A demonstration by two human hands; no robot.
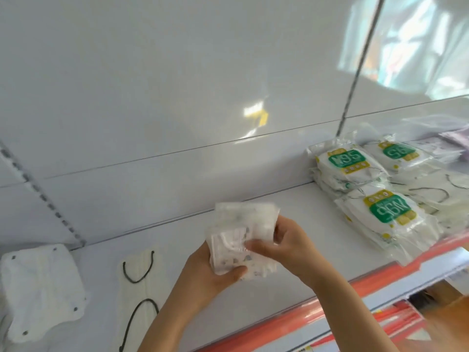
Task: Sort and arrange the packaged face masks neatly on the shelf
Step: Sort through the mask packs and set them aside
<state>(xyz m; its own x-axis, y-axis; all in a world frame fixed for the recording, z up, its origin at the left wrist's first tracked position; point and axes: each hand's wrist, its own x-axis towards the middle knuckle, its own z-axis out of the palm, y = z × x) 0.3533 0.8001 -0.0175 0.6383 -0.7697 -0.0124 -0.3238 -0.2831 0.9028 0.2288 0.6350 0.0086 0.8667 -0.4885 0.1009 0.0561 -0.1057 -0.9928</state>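
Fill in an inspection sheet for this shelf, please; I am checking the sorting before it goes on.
Surface: white shelf with a red front edge, bare in the middle.
Job's things: stacks of green-labelled N95 packs at the right, not squared up; a small bundle of clear mask packets held above the shelf.
Clutter: two loose masks at the left, a white mask and a mask with dark ear loops, lying flat and apart.
Grip: left hand holds the bundle from below; right hand pinches its right side.
Cables: nothing seen.
Surroundings: white back panel with a slotted upright; blurred goods at far right.
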